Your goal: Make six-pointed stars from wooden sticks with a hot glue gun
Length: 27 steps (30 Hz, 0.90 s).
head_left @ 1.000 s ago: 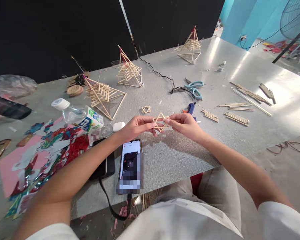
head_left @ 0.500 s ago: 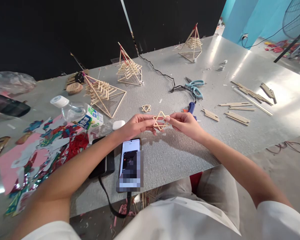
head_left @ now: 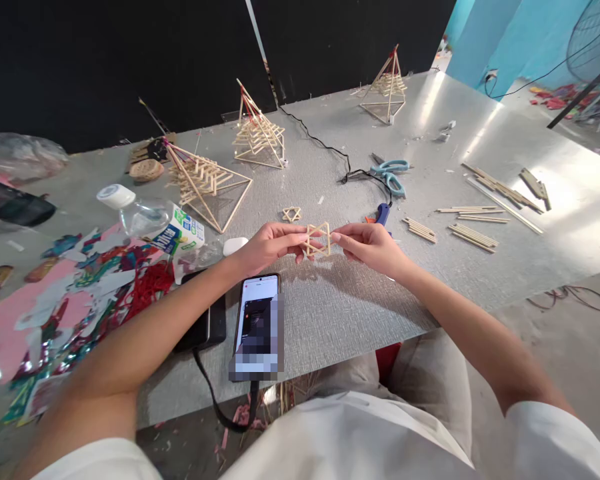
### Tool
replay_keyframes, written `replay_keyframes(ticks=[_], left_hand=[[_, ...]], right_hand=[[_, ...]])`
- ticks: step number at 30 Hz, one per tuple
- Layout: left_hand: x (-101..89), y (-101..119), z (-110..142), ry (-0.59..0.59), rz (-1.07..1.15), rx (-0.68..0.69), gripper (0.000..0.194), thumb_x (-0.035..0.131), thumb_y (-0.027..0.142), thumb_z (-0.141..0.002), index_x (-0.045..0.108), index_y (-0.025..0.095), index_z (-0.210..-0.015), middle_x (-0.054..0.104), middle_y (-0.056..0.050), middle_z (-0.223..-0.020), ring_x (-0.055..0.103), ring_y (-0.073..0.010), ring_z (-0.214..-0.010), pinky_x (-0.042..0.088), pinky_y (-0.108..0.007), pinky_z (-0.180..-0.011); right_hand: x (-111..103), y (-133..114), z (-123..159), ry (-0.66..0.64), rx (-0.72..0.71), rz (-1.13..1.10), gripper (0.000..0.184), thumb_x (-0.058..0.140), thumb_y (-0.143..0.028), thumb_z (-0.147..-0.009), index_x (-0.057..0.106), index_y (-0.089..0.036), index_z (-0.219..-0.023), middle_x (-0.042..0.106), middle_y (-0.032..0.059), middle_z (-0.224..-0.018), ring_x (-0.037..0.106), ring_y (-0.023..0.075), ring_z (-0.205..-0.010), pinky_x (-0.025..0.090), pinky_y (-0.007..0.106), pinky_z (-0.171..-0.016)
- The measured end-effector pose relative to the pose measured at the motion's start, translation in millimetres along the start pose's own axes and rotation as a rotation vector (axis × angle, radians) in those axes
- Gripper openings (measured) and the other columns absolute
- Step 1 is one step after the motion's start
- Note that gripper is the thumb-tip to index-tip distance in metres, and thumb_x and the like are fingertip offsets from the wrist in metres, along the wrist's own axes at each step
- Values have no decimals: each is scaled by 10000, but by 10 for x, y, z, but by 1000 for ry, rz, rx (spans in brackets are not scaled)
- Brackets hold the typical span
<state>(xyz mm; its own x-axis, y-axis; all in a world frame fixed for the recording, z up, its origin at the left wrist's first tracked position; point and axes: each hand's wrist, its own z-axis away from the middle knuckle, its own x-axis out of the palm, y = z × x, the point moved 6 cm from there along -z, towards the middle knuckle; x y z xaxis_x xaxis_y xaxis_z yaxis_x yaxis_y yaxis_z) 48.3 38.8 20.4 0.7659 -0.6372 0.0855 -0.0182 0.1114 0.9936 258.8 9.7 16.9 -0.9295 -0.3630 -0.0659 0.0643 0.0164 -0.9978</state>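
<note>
A small six-pointed star made of wooden sticks (head_left: 319, 249) is held up above the table between my two hands. My left hand (head_left: 273, 248) pinches its left side between thumb and fingers. On the star's right edge, my right hand (head_left: 369, 248) has its thumb and forefinger closed at a corner. A second stick star (head_left: 291, 213) lies flat on the table just beyond my left hand. Behind my right hand sits a blue glue gun (head_left: 383, 213), partly hidden by that hand.
Stick pyramids (head_left: 205, 180) stand along the back. Blue-handled scissors (head_left: 393, 175) and cut sticks (head_left: 473, 238) lie to the right. On the left are a plastic bottle (head_left: 153, 220), a phone (head_left: 257, 327), a black power bank (head_left: 210, 323) and red string (head_left: 150, 283).
The star has been turned between my fingers, so a vertical stick now faces my right hand. Both hands stay in nearly the same place; the view has shifted slightly.
</note>
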Motion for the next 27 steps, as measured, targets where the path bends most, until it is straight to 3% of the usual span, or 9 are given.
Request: replay_keyframes(ticks=[4, 9, 13, 21, 27], left_hand=[[9, -30, -3, -30, -130, -42, 392, 927, 482, -965, 918, 170, -1201, 882, -173, -1114, 767, -146, -762, 558, -213, -629], [12, -101, -7, -69, -200, -80, 364, 901, 478, -969, 919, 192, -1193, 883, -156, -1144, 769, -138, -767, 546, -204, -629], [32, -103, -9, -82, -157, -87, 359, 895, 485, -983, 922, 195, -1192, 883, -163, -1137, 763, -135, -766, 562, -216, -660], [75, -108, 0, -105, 75, -141, 419, 994, 509, -922, 921, 185, -1177, 878, -184, -1152, 849, -259, -998, 649, -285, -728], [57, -157, -8, -130, 199, -195, 441, 941, 486, -957, 907, 133, -1219, 858, -237, -1219, 852, -336, -1108, 700, -382, -858]], right_hand=[[-106, -28, 13, 63, -26, 40, 722, 829, -840, -894, 831, -140, -1072, 570, -44, -624, 408, 84, -558, 279, 279, -522], [-55, 19, -4, -25, 26, 36, 687, 904, -805, -835, 827, -148, -1024, 618, -29, -632, 449, 86, -549, 290, 275, -507], [-34, 45, -14, -24, 33, 35, 656, 951, -758, -801, 825, -146, -1001, 639, -29, -621, 443, 79, -528, 273, 274, -494], [-50, 58, -17, 15, 42, 48, 659, 950, -769, -793, 807, -146, -954, 624, -30, -605, 430, 74, -518, 255, 271, -485], [-48, 53, -12, 58, 40, 53, 667, 951, -775, -785, 794, -145, -939, 604, -36, -589, 415, 72, -500, 243, 277, -477]])
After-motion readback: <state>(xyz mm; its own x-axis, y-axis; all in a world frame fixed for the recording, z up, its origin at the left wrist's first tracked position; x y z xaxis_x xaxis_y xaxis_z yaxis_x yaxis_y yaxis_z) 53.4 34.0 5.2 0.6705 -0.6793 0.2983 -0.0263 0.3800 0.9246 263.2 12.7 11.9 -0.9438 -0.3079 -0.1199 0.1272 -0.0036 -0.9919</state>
